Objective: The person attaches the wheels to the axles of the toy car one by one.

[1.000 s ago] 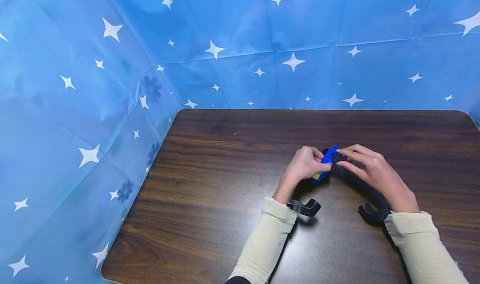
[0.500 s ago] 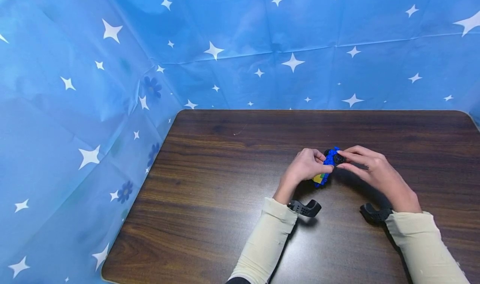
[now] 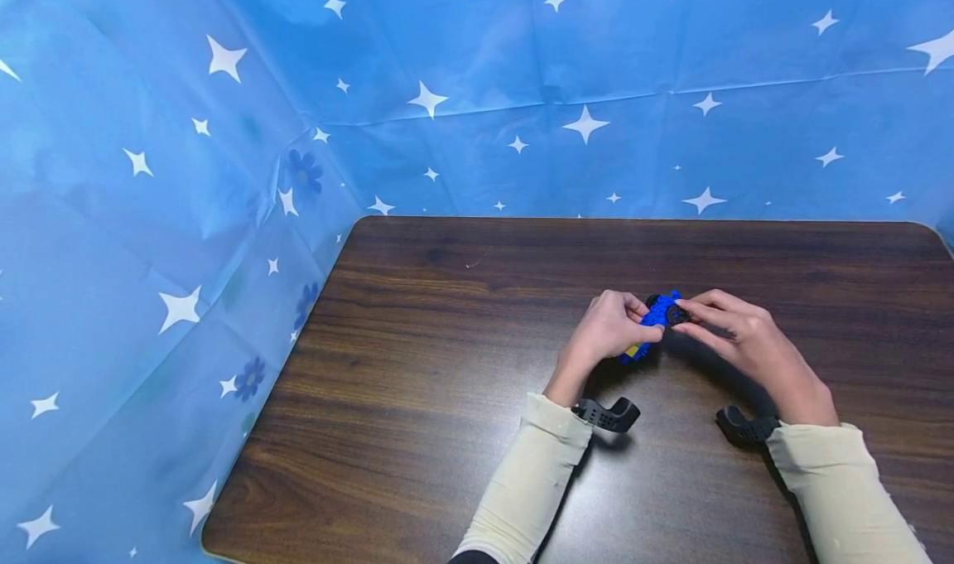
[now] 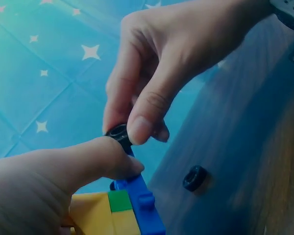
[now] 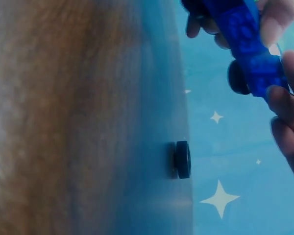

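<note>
My left hand (image 3: 607,325) grips a small toy car (image 3: 657,309) of blue blocks, with yellow and green blocks (image 4: 120,201) on one side. The thumb lies along the car's edge. At the far end of the car, my right hand (image 3: 753,340) pinches a black wheel (image 3: 676,314) between thumb and fingers, against the car's side. Whether that wheel is fixed to the car cannot be told. Another black wheel (image 5: 237,78) sits on the car's opposite side. The fingers cover part of the car in every view.
A loose black wheel (image 4: 195,178) stands on the dark wooden table (image 3: 417,382) below the hands; the head view does not show it. A blue star-patterned cloth (image 3: 492,75) hangs behind and to the left. Each wrist wears a black strap mount (image 3: 607,415).
The car tips slightly one way and then back in my left hand. My right hand shifts a little to the right, staying at the wheel.
</note>
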### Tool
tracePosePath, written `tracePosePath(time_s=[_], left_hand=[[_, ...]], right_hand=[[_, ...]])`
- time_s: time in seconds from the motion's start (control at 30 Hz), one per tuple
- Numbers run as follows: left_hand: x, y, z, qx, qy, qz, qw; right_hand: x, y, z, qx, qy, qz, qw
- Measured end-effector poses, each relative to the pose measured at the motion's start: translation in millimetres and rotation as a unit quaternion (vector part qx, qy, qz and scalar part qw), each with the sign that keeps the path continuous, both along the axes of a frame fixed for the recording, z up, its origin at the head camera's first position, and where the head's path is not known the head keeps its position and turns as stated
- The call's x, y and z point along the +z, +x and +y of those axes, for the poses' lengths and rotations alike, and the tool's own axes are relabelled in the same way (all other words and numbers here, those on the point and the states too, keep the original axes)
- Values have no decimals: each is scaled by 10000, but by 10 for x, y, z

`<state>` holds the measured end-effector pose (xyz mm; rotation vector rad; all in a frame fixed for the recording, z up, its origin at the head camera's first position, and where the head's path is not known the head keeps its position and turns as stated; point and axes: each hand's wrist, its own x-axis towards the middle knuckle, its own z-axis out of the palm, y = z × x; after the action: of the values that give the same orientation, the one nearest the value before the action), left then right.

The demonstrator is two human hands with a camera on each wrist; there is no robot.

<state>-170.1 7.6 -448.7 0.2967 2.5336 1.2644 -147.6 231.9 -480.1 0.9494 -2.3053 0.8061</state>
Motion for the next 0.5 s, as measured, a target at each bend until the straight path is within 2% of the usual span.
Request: tracePosePath(time_s=[0.17,0.37,0.5], left_hand=[[8,2,-16,-4,187,19,9998],[42,-12,-41,92,357,-180,9992],[34,-3,-51,103,371,-315,9988]], right_hand=[[-73,13,-2,-91,-346,29,9994],[-164,-15,-45,-66,-1009,42,9949],[-200,-12,-59,-66,-1124,-22,9936]])
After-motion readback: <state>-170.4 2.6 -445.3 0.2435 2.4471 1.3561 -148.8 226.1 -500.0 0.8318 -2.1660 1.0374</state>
